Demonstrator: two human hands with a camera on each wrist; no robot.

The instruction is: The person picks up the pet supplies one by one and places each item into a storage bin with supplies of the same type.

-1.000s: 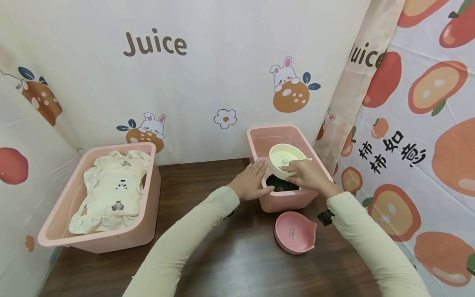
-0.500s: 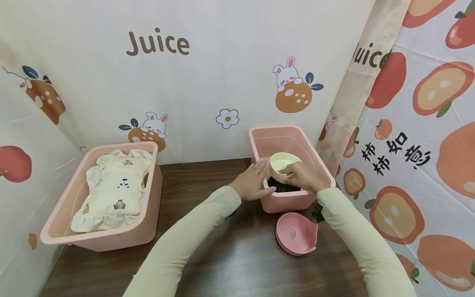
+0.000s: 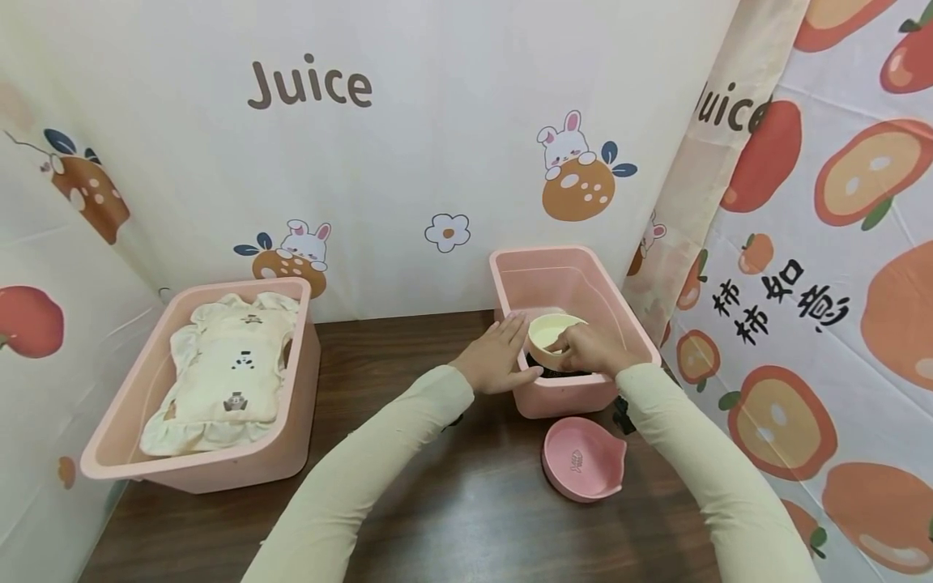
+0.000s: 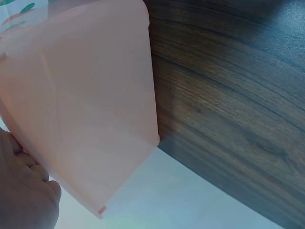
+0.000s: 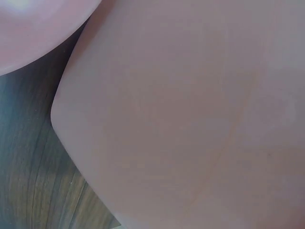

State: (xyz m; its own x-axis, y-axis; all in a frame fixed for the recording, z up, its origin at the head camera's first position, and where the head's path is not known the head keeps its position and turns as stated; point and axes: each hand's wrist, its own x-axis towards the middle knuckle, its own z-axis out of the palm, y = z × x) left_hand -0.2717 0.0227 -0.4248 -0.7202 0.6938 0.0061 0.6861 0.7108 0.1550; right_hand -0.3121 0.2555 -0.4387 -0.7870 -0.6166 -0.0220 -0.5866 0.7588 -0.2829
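Note:
Inside the right-hand pink bin (image 3: 561, 397), my right hand (image 3: 598, 350) pinches a pale yellow bowl (image 3: 547, 330) by its near right rim, fingers inside it. A black bowl (image 3: 560, 373) shows partly beneath, low at the bin's near end. My left hand (image 3: 497, 356) rests with extended fingers on the bin's left near rim; the left wrist view has this hand (image 4: 28, 186) beside the bin's outer wall (image 4: 100, 95). A pink bowl (image 3: 583, 460) with a pointed edge sits on the table in front. The right wrist view shows the bin wall (image 5: 167, 119) but no hand.
At the left, a larger pink bin (image 3: 299, 453) holds a cream frilled cushion (image 3: 226, 364) with small animal prints. Both bins stand on a dark wood table (image 3: 408, 486). Printed cloth (image 3: 394, 186) hangs close behind the bins, and a fruit-print cloth (image 3: 802, 243) hangs at the right.
My right hand has lowered the pale yellow bowl deeper into the right bin, covering more of the black bowl. My left hand stays on the rim.

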